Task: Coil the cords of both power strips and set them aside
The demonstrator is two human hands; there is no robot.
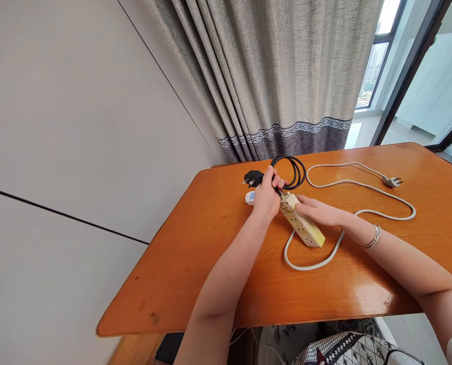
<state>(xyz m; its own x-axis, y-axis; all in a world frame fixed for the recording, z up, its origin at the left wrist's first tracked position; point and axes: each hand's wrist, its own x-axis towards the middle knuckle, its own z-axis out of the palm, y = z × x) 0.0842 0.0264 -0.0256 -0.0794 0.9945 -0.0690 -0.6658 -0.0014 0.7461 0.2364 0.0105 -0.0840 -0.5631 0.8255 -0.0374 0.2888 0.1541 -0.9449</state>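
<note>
My left hand is closed round a black cable, with its black plug sticking out to the left and the coiled black cable looping behind. My right hand rests with fingers laid along a yellowed power strip that lies on the orange wooden table. A small white and blue adapter sits partly hidden behind my left hand. The strip's white cord loops across the table to its white plug. A silver bangle is on my right wrist.
A grey curtain hangs behind the table, with a plain wall on the left and a glass door frame on the right. A patterned cushion or bag shows below the table's near edge.
</note>
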